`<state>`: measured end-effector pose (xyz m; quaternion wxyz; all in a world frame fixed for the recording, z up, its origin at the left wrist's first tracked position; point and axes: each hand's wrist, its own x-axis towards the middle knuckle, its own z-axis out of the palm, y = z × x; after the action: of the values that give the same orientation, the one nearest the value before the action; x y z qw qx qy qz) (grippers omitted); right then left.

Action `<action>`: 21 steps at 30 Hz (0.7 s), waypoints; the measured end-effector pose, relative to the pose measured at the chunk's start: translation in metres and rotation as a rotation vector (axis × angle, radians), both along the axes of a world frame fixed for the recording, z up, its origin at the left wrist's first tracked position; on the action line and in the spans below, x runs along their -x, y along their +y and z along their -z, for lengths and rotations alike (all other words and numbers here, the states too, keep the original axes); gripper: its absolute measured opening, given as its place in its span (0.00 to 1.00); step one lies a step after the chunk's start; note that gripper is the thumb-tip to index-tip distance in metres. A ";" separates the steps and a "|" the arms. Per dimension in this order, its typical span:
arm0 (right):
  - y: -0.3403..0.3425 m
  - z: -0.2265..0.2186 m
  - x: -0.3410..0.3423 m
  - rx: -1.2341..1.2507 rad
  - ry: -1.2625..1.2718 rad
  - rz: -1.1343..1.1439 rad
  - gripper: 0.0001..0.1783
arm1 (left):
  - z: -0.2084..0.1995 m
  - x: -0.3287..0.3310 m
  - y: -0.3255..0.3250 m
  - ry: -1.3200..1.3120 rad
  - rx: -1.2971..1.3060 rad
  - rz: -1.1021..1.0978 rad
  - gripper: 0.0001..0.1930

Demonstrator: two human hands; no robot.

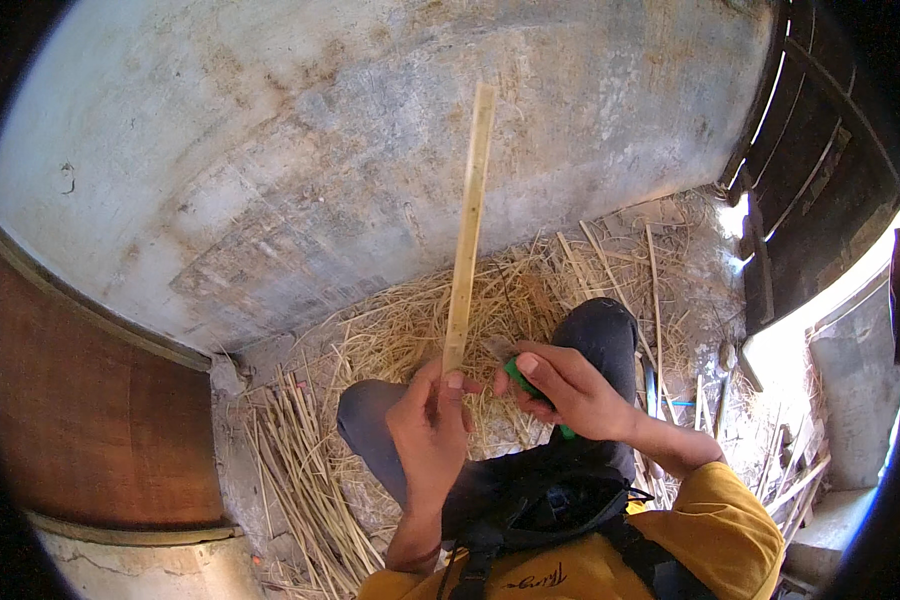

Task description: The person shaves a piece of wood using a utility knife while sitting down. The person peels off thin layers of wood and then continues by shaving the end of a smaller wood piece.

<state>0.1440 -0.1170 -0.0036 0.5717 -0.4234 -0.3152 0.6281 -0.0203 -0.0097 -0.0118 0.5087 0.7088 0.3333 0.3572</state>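
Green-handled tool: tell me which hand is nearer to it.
Right. The right hand grips the green-handled tool; the left hand is left of it, holding the pale strip.

Strip [468, 230]: pale, wood-like, smooth, faintly glossy. Handle [521, 376]: green, apparently plastic. Wall [320, 160], from where I stand: matt, stained, rough plaster. Shavings [395, 330]: fibrous, wood-like. Shirt [715, 530]: matt cloth.

Before you stands a weathered whitish-grey wall [320, 180], mottled with brown stains. A brown panel [100, 420] is at your left; to your right, glaring light [805, 325] shows beneath dark wooden boards [820, 170], near the grey floor [718, 290].
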 end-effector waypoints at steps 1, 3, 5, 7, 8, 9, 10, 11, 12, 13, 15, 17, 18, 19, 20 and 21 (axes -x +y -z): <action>-0.001 0.006 0.001 -0.142 -0.318 0.161 0.22 | 0.000 0.001 0.002 -0.028 0.095 0.038 0.13; -0.001 0.007 -0.001 -0.284 -0.636 0.319 0.22 | 0.000 0.002 0.003 -0.056 0.191 0.073 0.13; -0.001 -0.001 -0.006 -0.333 -0.771 0.348 0.22 | -0.001 0.003 0.002 -0.145 0.236 0.129 0.12; -0.001 -0.009 -0.008 -0.312 -0.770 0.401 0.19 | -0.002 0.002 0.000 -0.147 0.216 0.145 0.14; 0.000 -0.011 -0.008 -0.274 -0.722 0.442 0.16 | -0.002 0.002 0.000 -0.147 0.195 0.161 0.15; 0.003 -0.012 -0.009 -0.273 -0.723 0.443 0.16 | -0.002 0.002 -0.001 -0.148 0.196 0.163 0.15; 0.007 -0.011 -0.009 -0.212 -0.661 0.452 0.16 | -0.001 0.002 -0.001 -0.151 0.209 0.191 0.15; 0.011 -0.009 -0.008 -0.152 -0.599 0.460 0.17 | -0.001 0.003 -0.001 -0.154 0.222 0.219 0.15; 0.014 -0.007 -0.007 -0.153 -0.601 0.466 0.17 | -0.002 0.002 -0.002 -0.155 0.220 0.225 0.15; 0.019 -0.003 -0.006 -0.187 -0.546 0.497 0.18 | -0.005 0.001 -0.003 -0.148 0.237 0.248 0.14; 0.027 0.005 -0.006 -0.223 -0.491 0.529 0.19 | -0.010 0.001 -0.006 -0.141 0.251 0.272 0.13; 0.032 0.011 -0.007 -0.221 -0.469 0.475 0.16 | -0.013 0.000 -0.008 -0.135 0.260 0.223 0.13; 0.033 0.009 -0.006 -0.222 -0.468 0.474 0.16 | -0.012 0.001 -0.008 -0.135 0.260 0.222 0.13; 0.032 0.006 -0.004 -0.202 -0.437 0.478 0.15 | -0.011 0.001 -0.007 -0.121 0.259 0.213 0.12; 0.032 0.004 -0.003 -0.183 -0.406 0.482 0.14 | -0.009 0.002 -0.007 -0.107 0.258 0.204 0.12; 0.033 0.005 -0.002 -0.182 -0.406 0.483 0.14 | -0.006 0.002 -0.007 -0.106 0.259 0.205 0.12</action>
<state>0.1460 -0.0839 -0.0083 0.6652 -0.5496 -0.3680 0.3466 -0.0219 -0.0162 -0.0054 0.6466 0.6476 0.2752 0.2946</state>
